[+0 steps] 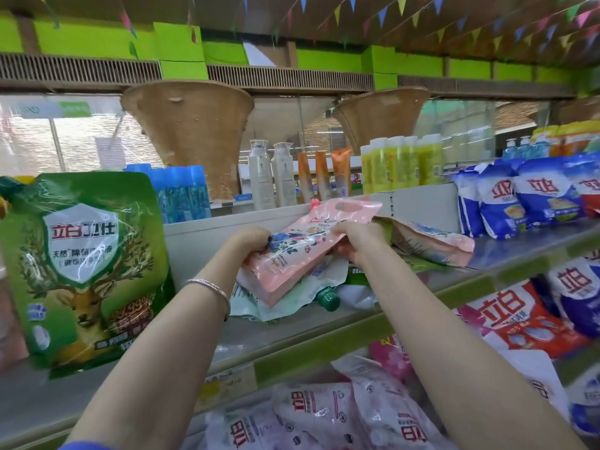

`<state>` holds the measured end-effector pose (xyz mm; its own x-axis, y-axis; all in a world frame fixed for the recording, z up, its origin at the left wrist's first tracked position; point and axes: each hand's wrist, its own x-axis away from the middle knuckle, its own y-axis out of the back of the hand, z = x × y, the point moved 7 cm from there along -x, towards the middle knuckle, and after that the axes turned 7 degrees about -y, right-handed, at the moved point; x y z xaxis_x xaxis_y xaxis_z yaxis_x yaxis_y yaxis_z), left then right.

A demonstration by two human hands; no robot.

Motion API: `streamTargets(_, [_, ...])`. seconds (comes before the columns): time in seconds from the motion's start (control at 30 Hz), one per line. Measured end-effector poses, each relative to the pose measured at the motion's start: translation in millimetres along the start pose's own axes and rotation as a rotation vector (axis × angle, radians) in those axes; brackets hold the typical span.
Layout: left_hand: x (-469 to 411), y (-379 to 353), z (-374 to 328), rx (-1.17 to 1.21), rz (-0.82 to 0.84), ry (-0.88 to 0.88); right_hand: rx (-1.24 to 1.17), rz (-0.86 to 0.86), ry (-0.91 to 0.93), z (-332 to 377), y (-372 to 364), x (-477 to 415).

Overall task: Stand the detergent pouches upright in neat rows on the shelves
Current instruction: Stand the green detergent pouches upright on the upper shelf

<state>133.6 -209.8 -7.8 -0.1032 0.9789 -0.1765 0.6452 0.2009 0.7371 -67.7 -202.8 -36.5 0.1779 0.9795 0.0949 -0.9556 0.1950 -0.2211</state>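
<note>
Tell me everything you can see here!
pink pouch: one, pink, tilted, held over the shelf.
second pink pouch: one, pink, lying flat, right of it.
mint pouch: one, pale green, lying underneath.
green pouch: one, green, upright, far left.
blue bags: several, blue-white, far right.
yellow bottles: several, yellow, behind the shelf.
white bottles: two, white, behind the shelf.
orange tubes: three, orange, beside white bottles.
lower pouches: several, pink-white, lying at the bottom.
left grip: one, bare, holds pink pouch.
right grip: one, bare, holds pink pouch.
</note>
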Motion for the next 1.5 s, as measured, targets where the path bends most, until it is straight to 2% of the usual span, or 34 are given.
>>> streamTargets(0.07, [-1.3,4.0,4.4,0.039,-0.079,-0.028,-0.081,0.132,-0.049,-1.1,-17.2,11.6])
streamTargets(0.17, [7.6,9.3,13.9,0.313,-0.166,-0.013,0.019,0.183,-0.027,-1.7,-38.0,25.7])
streamTargets(0.23, [13.2,17.0,20.4,0.397,-0.207,0.017,-0.014,0.203,-0.011,-2.9,-49.8,33.4])
streamTargets(0.33, [23.6,22.8,24.6,0.465,-0.133,0.045,-0.185,0.125,0.015,-6.0,-57.1,46.0])
streamTargets(0.43, [36.3,34.5,22.7,0.498,-0.096,0.043,-0.299,-0.037,0.131,-10.7,-55.2,57.0])
streamTargets(0.57, [62.2,70.2,12.2,0.418,-0.282,-0.104,-0.325,-0.116,0.215,-10.4,-55.6,61.9])
streamTargets(0.73, [118.5,109.1,3.5,0.368,-0.528,-0.333,-0.335,-0.007,0.333,1.9,-74.3,73.2])
streamTargets(0.87, [163.1,136.3,23.3,0.356,-0.773,-0.391,-0.312,0.141,0.430,18.6,-108.5,103.0])
streamTargets(0.97, [189.4,162.1,57.8,0.394,-0.950,-0.324,-0.286,0.256,0.502,21.0,-144.6,136.7])
streamTargets(1.1, [215.1,204.5,104.5,0.498,-1.082,-0.240,-0.221,0.338,0.593,19.1,-195.9,178.4])
streamTargets(1.2, [230.4,239.0,142.2,0.615,-1.119,-0.172,-0.162,0.419,0.616,17.3,-238.5,206.2])
streamTargets(1.33, [245.1,279.5,197.2,0.717,-1.121,-0.066,-0.040,0.608,0.570,6.2,-298.2,235.8])
streamTargets(1.5, [251.0,311.6,259.8,0.729,-1.123,0.053,0.148,0.508,0.657,-15.8,-360.8,243.7])
